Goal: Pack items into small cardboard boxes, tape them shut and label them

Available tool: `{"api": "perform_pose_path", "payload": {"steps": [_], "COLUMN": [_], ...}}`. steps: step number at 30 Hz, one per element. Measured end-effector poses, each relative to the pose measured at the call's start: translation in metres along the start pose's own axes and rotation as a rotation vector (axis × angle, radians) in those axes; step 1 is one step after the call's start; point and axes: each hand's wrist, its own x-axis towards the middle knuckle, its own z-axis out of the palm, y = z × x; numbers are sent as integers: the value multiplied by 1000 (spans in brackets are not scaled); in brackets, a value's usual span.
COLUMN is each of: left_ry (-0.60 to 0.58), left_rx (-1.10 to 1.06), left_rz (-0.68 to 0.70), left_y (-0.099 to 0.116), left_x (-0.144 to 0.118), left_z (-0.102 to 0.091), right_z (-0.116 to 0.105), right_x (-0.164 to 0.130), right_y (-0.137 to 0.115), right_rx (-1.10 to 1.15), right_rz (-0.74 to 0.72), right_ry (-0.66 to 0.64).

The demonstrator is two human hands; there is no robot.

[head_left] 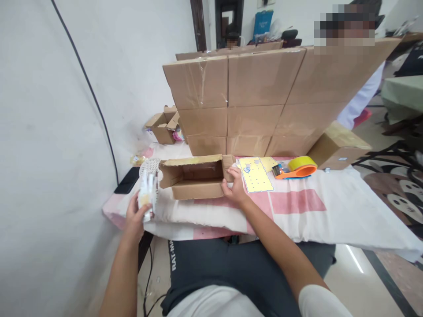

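On cloth: one open carton (pixel 194 176), two hands.

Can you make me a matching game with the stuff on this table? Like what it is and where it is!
Things:
1. open cardboard box
2. tape dispenser
3. yellow sheet
4. white packet

Places:
A. held in the left hand
B. flat on the cloth, just right of the right hand
C. gripped at one end by the right hand
D. next to the closed box at the far right

Pairs: 1-C, 2-D, 3-B, 4-A
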Motion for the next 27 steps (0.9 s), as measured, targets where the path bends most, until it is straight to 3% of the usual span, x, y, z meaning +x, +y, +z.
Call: {"api": "perform_pose_path", "payload": {"steps": [3, 5, 7, 10, 12, 14, 16, 18, 20, 21, 23, 24, 27], "left_ry": [-146, -196, -121, 11, -60, -183, -296, -452, -661, -683, -599, -595, -646], "left_rx": [-441, -501, -279, 408, 818, 1081, 1224, 1239, 1063, 1008, 989, 1005, 1046], "left_rz": [-9, 50, 95, 168, 152, 93, 62, 78, 231, 364, 568, 592, 451], "left_y": [27, 35, 31, 9, -1, 5, 28, 66, 107, 124, 147, 152, 142], "left_x": [-15, -16, -8, 10, 18, 13, -5, -31, -54, -60, -55, -45, 4], "left_z": [-4, -6, -5, 8, 19, 29, 35, 43, 63, 78, 121, 145, 208], "right_z": [0, -1, -1, -2, -2, -2, -2, -3, -3, -2, -2, -2, -2], "right_x": [0, 1, 2, 4, 5, 6, 6, 6, 6, 6, 6, 6, 6], "right_y": [1, 1, 1, 1, 0, -1, -2, -3, -4, -4, -4, -4, -4], "right_rx": [-7, -12, -12, 0, 9, 12, 11, 12, 16, 17, 16, 14, 1], "right_rz": [13, 16, 15, 10, 3, -7, -14, -20, -29, -34, -42, -46, -47], "right_ry": [10, 14, 18, 25, 33, 41, 49, 55, 57, 56, 50, 47, 42]}}
